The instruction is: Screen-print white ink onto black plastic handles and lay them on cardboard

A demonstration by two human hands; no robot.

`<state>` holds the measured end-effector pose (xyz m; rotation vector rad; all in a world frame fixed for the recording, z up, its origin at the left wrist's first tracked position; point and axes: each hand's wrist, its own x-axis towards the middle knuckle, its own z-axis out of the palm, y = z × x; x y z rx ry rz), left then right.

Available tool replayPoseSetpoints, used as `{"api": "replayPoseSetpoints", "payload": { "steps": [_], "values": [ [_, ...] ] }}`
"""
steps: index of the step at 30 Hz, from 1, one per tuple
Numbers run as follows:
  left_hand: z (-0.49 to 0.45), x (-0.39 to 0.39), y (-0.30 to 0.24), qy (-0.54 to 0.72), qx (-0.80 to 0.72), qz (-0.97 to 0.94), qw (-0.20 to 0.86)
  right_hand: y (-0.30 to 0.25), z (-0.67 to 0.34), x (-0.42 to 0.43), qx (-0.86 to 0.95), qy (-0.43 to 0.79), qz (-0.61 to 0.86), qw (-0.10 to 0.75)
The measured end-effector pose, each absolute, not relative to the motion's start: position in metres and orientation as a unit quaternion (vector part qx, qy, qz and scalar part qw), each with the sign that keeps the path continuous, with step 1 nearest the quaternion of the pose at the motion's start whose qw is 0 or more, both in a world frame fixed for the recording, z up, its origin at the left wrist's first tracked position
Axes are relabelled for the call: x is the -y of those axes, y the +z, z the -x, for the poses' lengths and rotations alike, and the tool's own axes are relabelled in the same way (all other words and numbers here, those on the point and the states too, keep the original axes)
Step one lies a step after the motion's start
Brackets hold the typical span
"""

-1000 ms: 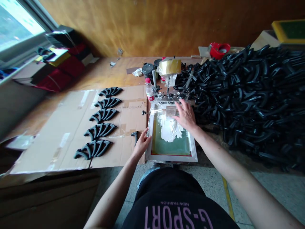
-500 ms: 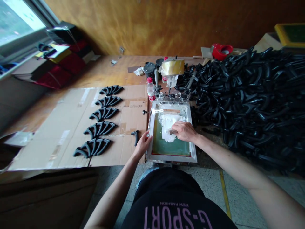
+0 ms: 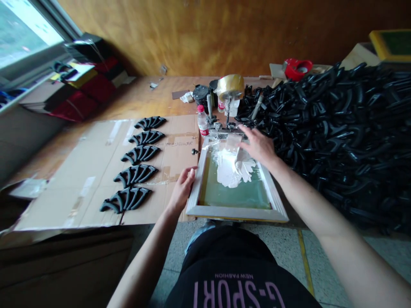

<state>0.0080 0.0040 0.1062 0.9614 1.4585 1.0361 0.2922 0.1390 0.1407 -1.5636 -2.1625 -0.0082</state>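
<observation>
A screen-printing frame (image 3: pixel 237 211) with green mesh and a smear of white ink (image 3: pixel 229 169) sits hinged in front of me, its near edge lifted. My left hand (image 3: pixel 181 188) grips the frame's left rail. My right hand (image 3: pixel 258 145) is at the far end of the screen, fingers closed on a squeegee (image 3: pixel 239 158) standing in the white ink. Five fanned sets of black plastic parts (image 3: pixel 135 174) lie in a column on cardboard (image 3: pixel 96 171) to the left.
A big heap of black plastic parts (image 3: pixel 337 128) fills the right side. Behind the frame stand a small bottle (image 3: pixel 202 120), a tape roll (image 3: pixel 229 87) and dark pots. A red tape dispenser (image 3: pixel 297 68) lies at the back; boxes sit by the window.
My right hand moved the squeegee from the near middle of the screen back to the far end. The frame's near edge has risen, with my left hand still on its left rail.
</observation>
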Motion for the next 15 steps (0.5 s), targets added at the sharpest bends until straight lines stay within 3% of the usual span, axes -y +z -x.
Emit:
{"api": "replayPoseSetpoints", "payload": {
  "steps": [3, 9, 13, 15],
  "values": [
    [-0.017, -0.025, 0.147, 0.534, -0.545, -0.396, 0.510, 0.136, -0.337, -0.149, 0.736, -0.044, 0.631, 0.239],
    [-0.030, -0.075, 0.194, 0.622, -0.443, -0.401, 0.507, 0.059, -0.330, -0.090, 0.821, 0.048, 0.558, 0.116],
    [-0.042, -0.051, 0.172, 0.628, -0.470, -0.355, 0.509, 0.035, -0.286, -0.054, 0.817, 0.111, 0.562, 0.061],
    [-0.057, -0.020, 0.144, 0.534, -0.509, -0.326, 0.592, 0.042, -0.267, -0.038, 0.780, 0.137, 0.607, 0.073]
  ]
}}
